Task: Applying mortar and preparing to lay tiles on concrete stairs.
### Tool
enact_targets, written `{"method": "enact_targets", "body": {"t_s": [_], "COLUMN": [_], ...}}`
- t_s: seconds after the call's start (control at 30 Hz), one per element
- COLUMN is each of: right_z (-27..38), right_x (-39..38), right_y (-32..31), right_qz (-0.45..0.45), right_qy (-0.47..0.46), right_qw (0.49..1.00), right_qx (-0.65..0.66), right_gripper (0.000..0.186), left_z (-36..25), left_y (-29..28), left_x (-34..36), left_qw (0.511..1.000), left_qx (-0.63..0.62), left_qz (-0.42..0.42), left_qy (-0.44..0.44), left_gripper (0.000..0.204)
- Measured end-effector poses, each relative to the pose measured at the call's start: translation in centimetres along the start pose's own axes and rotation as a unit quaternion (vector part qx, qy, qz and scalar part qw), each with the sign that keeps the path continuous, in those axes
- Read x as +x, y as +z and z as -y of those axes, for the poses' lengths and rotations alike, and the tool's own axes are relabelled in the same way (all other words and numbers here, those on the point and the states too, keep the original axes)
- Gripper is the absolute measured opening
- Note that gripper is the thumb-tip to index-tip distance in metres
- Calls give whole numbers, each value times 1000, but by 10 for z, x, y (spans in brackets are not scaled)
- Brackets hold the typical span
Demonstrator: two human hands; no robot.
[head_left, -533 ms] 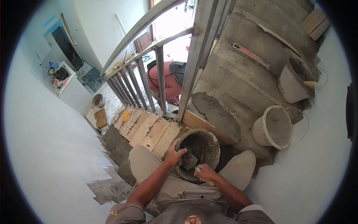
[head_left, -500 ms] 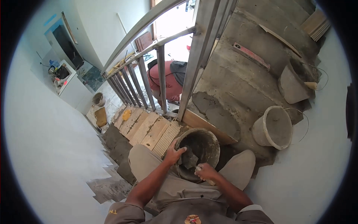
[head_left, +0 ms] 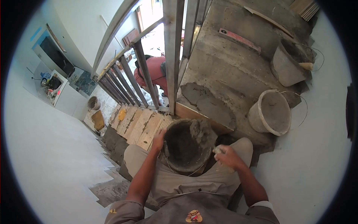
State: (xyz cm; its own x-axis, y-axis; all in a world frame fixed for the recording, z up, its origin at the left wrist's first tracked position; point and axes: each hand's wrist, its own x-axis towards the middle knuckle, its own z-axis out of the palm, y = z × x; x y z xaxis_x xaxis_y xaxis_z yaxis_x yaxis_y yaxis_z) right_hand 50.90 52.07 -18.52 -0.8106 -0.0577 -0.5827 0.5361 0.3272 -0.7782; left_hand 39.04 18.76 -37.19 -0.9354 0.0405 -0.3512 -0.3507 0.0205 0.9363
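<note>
Mortar bucket [head_left: 201, 159] stands between the seated person's knees, mouth up, wire bail hanging on the near side; grey mortar smeared inside. Trowel [head_left: 212, 142] over the bucket's right side, a lump of wet mortar [head_left: 200, 130] on its blade. Right hand [head_left: 227, 157] closed round the trowel's handle, just right of the rim. Left hand [head_left: 159, 140] against the bucket's left rim; cannot tell whether its fingers clasp the edge.

Just beyond the bucket: a wooden board [head_left: 201, 118] on edge, a spread of damp mortar [head_left: 210, 102] on the step behind it. To the right, near the wall, a pale bucket [head_left: 254, 117] with grey contents; farther, a tilted bucket [head_left: 285, 69] with a wooden handle at its rim. Upper steps bear a red spirit level [head_left: 240, 40] and a thin wooden strip [head_left: 268, 21].

Left: ribbed tiles [head_left: 140, 125] on the descending stairs, a yellow-orange lump [head_left: 122, 114] on them. Far side, beyond the metal railing [head_left: 173, 56], a co-worker in a red top [head_left: 156, 71] bends down.
</note>
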Motion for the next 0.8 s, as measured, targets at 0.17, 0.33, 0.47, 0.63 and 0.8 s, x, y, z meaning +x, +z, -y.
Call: {"method": "enact_targets", "body": {"t_s": [0.17, 0.33, 0.47, 0.63, 0.8], "right_z": [63, 79, 72, 39, 26], "right_x": [9, 67, 126, 142, 139], "right_y": [-37, -21, 15, 34, 5], "right_qz": [-117, -316, -293, -326, -391], "right_qy": [-119, -297, -163, -203, -256], "right_qw": [978, 826, 841, 853, 801], "right_qx": [-127, -359, -425, -354, -373], "right_gripper": [28, 41, 44, 45, 45], "left_z": [-45, -94, -109, -102, -84], "left_y": [18, 34, 42, 40, 43], "left_x": [87, 150, 150, 151, 167], "left_qw": [965, 964, 971, 962, 963], "left_qx": [112, 75, 41, 42, 64], "left_qz": [30, 155, 162, 138, 126], "left_qy": [236, 201, 168, 232, 228], "left_gripper": [86, 81, 66, 56, 57]}}
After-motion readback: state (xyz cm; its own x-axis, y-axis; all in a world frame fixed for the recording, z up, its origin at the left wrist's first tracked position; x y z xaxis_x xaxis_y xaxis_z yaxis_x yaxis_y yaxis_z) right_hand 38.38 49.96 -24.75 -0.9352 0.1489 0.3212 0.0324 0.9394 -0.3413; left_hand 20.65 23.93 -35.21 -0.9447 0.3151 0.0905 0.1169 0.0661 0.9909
